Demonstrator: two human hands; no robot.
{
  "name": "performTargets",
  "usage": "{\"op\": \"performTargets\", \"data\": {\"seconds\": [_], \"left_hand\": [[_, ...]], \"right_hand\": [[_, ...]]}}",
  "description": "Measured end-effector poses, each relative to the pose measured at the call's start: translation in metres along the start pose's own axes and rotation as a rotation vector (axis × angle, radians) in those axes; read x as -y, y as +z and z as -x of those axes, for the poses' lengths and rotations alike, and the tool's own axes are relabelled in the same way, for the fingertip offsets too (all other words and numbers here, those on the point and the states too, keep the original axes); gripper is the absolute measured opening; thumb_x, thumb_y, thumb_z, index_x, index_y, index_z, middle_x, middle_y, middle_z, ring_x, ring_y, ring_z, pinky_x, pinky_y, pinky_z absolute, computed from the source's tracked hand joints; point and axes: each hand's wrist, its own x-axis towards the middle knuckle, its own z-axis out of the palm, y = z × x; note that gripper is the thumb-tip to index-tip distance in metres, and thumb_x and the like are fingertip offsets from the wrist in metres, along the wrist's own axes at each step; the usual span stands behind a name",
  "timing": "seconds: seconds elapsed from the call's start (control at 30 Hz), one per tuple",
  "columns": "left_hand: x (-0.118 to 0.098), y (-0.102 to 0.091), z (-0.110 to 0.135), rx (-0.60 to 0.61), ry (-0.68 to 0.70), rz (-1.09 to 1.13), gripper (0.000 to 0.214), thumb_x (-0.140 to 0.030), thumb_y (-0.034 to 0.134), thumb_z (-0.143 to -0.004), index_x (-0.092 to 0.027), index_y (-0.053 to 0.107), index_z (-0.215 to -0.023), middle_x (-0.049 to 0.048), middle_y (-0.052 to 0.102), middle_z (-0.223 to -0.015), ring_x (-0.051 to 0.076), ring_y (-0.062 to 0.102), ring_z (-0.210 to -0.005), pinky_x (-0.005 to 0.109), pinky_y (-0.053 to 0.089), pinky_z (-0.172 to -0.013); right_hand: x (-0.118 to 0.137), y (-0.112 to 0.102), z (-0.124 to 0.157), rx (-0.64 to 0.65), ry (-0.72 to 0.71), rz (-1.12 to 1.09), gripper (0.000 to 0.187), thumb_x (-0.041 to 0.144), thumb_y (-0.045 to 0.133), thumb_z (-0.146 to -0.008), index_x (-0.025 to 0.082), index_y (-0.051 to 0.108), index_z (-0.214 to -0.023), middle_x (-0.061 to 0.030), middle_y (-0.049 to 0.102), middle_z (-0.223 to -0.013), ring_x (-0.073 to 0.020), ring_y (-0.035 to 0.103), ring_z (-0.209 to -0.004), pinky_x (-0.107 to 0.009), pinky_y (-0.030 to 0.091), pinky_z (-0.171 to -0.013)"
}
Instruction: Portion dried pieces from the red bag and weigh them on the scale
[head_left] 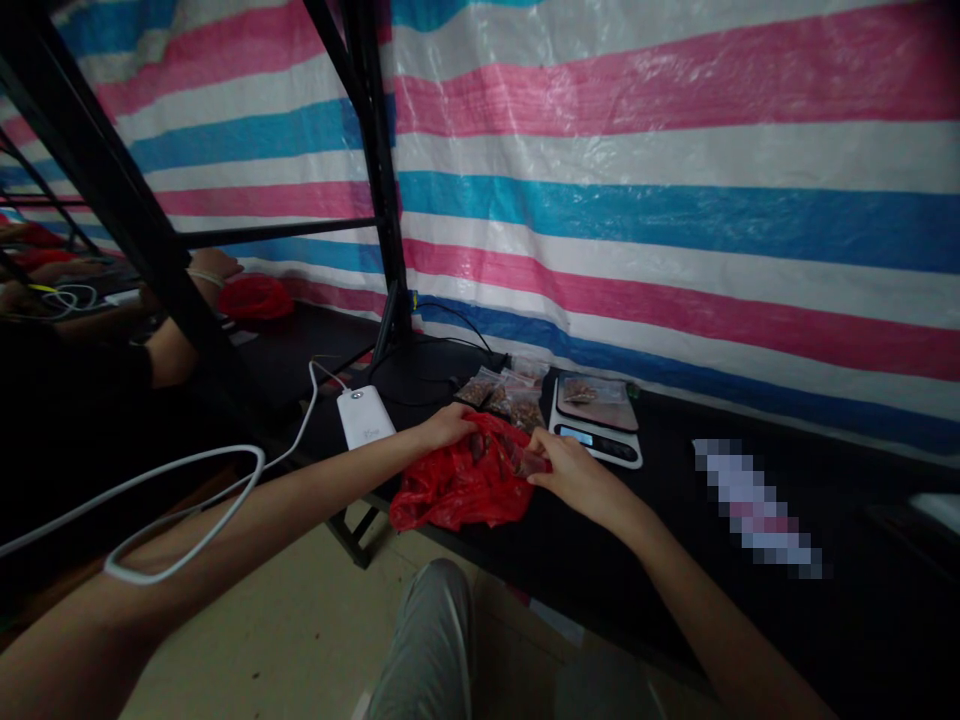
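Note:
A crumpled red plastic bag [457, 485] lies at the near edge of a black table [675, 520]. My left hand [448, 427] grips the bag's upper left rim, fingers curled over it. My right hand [574, 475] is closed on a small clear packet [529, 460] at the bag's mouth. Just behind the bag stand several small clear packets of brownish bits [504, 393]. To their right sits a small digital scale [598, 420] with another packet on its platform.
A white power bank [364, 417] with a white cable [187, 500] lies left of the bag. A black metal frame post [375, 170] rises behind. Another person's arm [176, 345] and a second red bag [255, 297] are at the far left. A striped tarp [675, 200] backs the table.

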Motion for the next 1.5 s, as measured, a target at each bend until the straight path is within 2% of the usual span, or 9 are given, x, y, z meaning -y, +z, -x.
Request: {"op": "performTargets", "data": {"seconds": [0.17,0.3,0.47,0.67,0.9,1.13,1.27,1.37,1.5], "left_hand": [[-0.012,0.008,0.013,0.0,-0.08,0.285,0.019,-0.011,0.046,-0.07,-0.009,0.061,-0.08,-0.001,0.06,-0.055,0.009,0.053,-0.046,0.019,0.042,-0.049],[-0.021,0.01,0.02,0.055,-0.095,0.49,0.021,-0.012,0.047,-0.07,-0.007,0.063,-0.084,0.0002,0.062,-0.056,0.009,0.055,-0.046,0.021,0.044,-0.051],[-0.029,0.01,0.02,0.033,-0.066,0.477,0.022,-0.016,0.054,-0.067,-0.007,0.066,-0.083,0.0021,0.064,-0.059,0.011,0.057,-0.05,0.022,0.046,-0.054],[-0.036,0.012,0.018,0.103,-0.131,0.517,0.02,-0.017,0.058,-0.064,-0.008,0.066,-0.08,0.0031,0.066,-0.06,0.013,0.059,-0.051,0.024,0.047,-0.055],[-0.039,0.011,0.015,0.104,-0.179,0.53,0.019,-0.013,0.059,-0.062,-0.008,0.064,-0.079,0.0024,0.065,-0.057,0.012,0.057,-0.046,0.025,0.046,-0.053],[-0.047,0.013,0.021,0.2,-0.152,0.513,0.029,-0.018,0.066,-0.059,-0.008,0.064,-0.086,0.0014,0.064,-0.055,0.009,0.053,-0.042,0.022,0.043,-0.047],[-0.051,0.018,0.022,0.182,-0.141,0.49,0.031,-0.02,0.069,-0.056,-0.008,0.064,-0.084,0.0024,0.065,-0.058,0.01,0.055,-0.044,0.022,0.044,-0.049],[-0.053,0.019,0.021,0.185,-0.143,0.501,0.038,-0.02,0.072,-0.051,-0.009,0.063,-0.085,0.0032,0.066,-0.062,0.012,0.058,-0.049,0.024,0.046,-0.052],[-0.055,0.018,0.021,0.252,-0.114,0.548,0.045,-0.02,0.077,-0.043,-0.009,0.063,-0.084,0.0045,0.067,-0.068,0.015,0.061,-0.058,0.028,0.049,-0.06]], "right_hand": [[0.009,0.0,-0.005,0.017,0.035,0.117,0.022,0.006,0.058,-0.063,0.018,0.05,-0.08,-0.0031,0.058,-0.079,-0.0179,0.056,-0.079,-0.025,0.038,-0.064],[0.009,0.009,-0.009,-0.031,0.063,0.074,0.023,0.007,0.06,-0.062,0.018,0.049,-0.079,-0.0027,0.06,-0.079,-0.0184,0.058,-0.08,-0.025,0.04,-0.066],[-0.001,0.02,-0.01,-0.093,0.097,-0.086,0.027,0.004,0.06,-0.06,0.019,0.048,-0.079,-0.0008,0.061,-0.078,-0.0174,0.06,-0.077,-0.028,0.042,-0.068],[-0.024,0.034,-0.01,-0.144,0.066,-0.377,0.026,0.003,0.057,-0.06,0.02,0.047,-0.077,0.0009,0.061,-0.08,-0.0165,0.062,-0.078,-0.03,0.046,-0.07],[-0.025,0.032,-0.007,-0.123,0.075,-0.713,0.025,0.005,0.057,-0.059,0.019,0.043,-0.075,0.0009,0.059,-0.083,-0.0144,0.063,-0.078,-0.028,0.049,-0.069],[-0.024,0.033,-0.006,-0.15,0.086,-0.729,0.026,0.008,0.06,-0.058,0.019,0.044,-0.076,-0.0009,0.06,-0.086,-0.0156,0.063,-0.081,-0.03,0.048,-0.074],[-0.026,0.035,-0.007,-0.164,0.084,-0.727,0.025,0.009,0.06,-0.058,0.019,0.044,-0.075,-0.0008,0.06,-0.086,-0.0157,0.062,-0.083,-0.031,0.048,-0.075],[-0.028,0.036,-0.007,-0.171,0.08,-0.709,0.026,0.009,0.06,-0.057,0.02,0.044,-0.074,-0.0003,0.059,-0.085,-0.0161,0.062,-0.082,-0.032,0.048,-0.074],[-0.031,0.038,-0.008,-0.179,0.066,-0.717,0.026,0.007,0.059,-0.057,0.02,0.043,-0.073,0.0005,0.059,-0.081,-0.0167,0.062,-0.079,-0.031,0.048,-0.071]]}}
